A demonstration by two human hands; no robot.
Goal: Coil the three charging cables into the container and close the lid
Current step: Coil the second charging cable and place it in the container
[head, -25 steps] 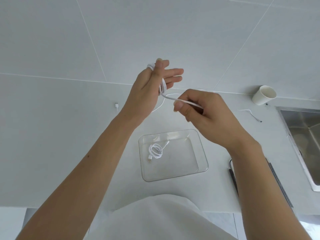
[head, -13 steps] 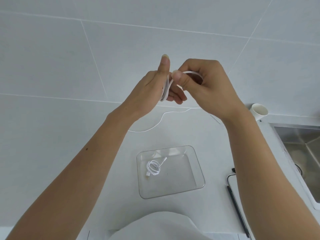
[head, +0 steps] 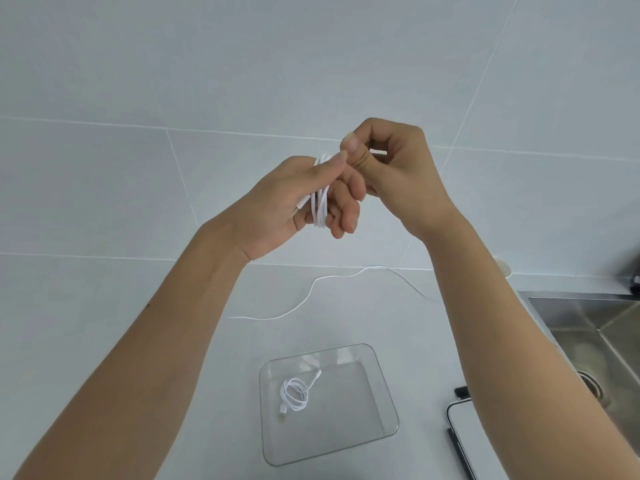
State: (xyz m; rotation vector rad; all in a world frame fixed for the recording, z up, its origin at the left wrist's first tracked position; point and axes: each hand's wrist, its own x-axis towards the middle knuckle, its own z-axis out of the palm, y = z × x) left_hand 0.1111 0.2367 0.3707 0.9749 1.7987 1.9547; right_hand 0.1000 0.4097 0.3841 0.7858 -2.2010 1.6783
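One coiled cable (head: 295,393) sits in the open container (head: 346,424), second cable (head: 319,206) above it is looped round curled left hand (head: 294,202) fingers, right hand (head: 391,171) pinching its tail, third cable (head: 311,292) loose beyond the container, likely lid (head: 462,434) off, just right of it.

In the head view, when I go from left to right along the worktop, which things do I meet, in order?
In order: clear container, holding one coiled cable → dark-edged lid, mostly hidden by the right forearm → steel sink. The loose cable farther back is left out, since it spans above the container.
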